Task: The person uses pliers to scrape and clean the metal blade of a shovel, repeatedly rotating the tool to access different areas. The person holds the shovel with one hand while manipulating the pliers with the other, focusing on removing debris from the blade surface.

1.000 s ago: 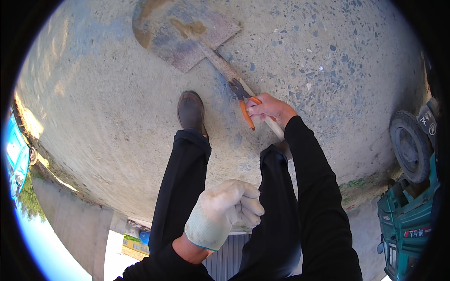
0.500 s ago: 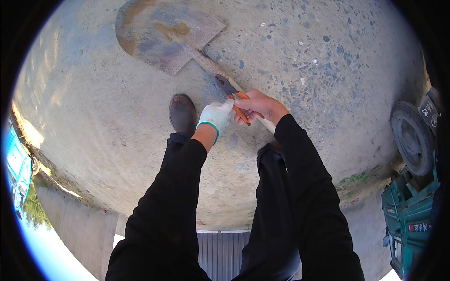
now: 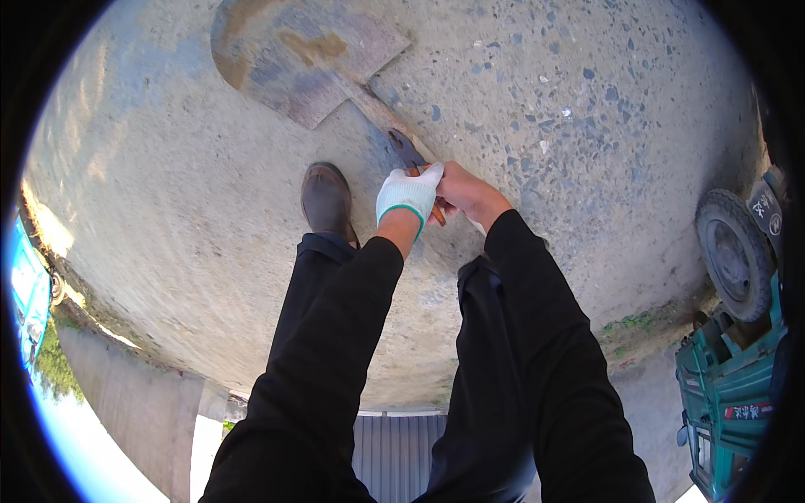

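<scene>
A pair of pliers (image 3: 406,149) with dark jaws and orange handles points away from me, over the shaft of a shovel (image 3: 298,63) lying on the ground. My left hand (image 3: 408,191), in a white knitted glove with a green cuff, is closed around the pliers' handles and covers most of them. Against it, my bare right hand (image 3: 467,191) is closed on the handles from the right side. Its fingertips are partly hidden behind the glove. One orange handle end sticks out below the two hands.
Rough concrete ground (image 3: 545,210) with exposed stones lies all around. My brown shoe (image 3: 325,199) stands left of my hands. At the right edge are a tyre (image 3: 734,254) and a green vehicle (image 3: 725,407); a blue vehicle (image 3: 29,293) is at the far left.
My gloved left hand has moved right and slightly forward, from beside the pliers' handles to over them, against my right hand. The handles are now mostly covered.
</scene>
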`<state>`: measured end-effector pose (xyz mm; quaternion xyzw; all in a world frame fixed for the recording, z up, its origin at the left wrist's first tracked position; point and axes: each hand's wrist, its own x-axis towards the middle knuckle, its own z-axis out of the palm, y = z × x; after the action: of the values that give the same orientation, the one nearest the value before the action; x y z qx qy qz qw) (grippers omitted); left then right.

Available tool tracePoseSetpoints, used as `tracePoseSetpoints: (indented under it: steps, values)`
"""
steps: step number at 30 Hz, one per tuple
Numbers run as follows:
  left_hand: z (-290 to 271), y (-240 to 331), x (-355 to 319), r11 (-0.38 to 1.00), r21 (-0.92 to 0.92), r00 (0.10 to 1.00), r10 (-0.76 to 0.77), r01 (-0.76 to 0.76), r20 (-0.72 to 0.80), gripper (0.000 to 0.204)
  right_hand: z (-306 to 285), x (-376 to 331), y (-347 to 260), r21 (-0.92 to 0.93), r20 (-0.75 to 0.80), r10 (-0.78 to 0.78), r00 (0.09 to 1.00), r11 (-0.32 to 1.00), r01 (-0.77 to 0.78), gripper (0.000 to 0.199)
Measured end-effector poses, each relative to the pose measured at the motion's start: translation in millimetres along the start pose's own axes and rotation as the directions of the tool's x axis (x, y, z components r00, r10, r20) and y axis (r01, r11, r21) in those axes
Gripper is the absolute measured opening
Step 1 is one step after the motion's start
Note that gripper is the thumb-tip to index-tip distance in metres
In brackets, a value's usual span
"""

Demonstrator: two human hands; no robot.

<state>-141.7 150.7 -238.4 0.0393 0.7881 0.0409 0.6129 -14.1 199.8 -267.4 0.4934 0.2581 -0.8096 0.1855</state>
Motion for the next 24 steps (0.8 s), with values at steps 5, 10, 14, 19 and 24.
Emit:
tracePoseSetpoints:
  steps: [5,10,14,19,24]
  values:
    - [10.3,-3.3,11.1,0.979,-0.173,0.994,-0.100,0.107,0.044,0.057,10.2,-4.4,-6.8,0.073,-0.060,0.033,0.998,0.997,-0.029,0.022]
    - [13.0,-4.4,11.4,0.917,-0.384,0.994,-0.093,0.110,0.063,0.043,16.0,-8.4,-11.2,-0.006,-0.088,0.090,0.992,0.996,-0.091,0.019]
    - [9.4,-2.6,9.4,0.913,-0.381,0.989,-0.126,0.148,0.082,0.038,20.9,-13.6,-9.4,0.031,-0.158,0.104,0.982,0.995,-0.100,0.019]
    - [5.5,-1.7,16.4,0.964,-0.194,0.982,-0.166,0.180,0.088,0.055,20.7,-13.8,-4.3,0.029,-0.190,0.052,0.980,0.998,-0.048,0.017]
    - [11.2,-6.4,18.6,0.985,-0.098,0.990,-0.143,0.141,-0.008,0.060,8.1,-6.2,6.6,0.098,-0.075,0.052,0.996,0.994,-0.044,0.019]
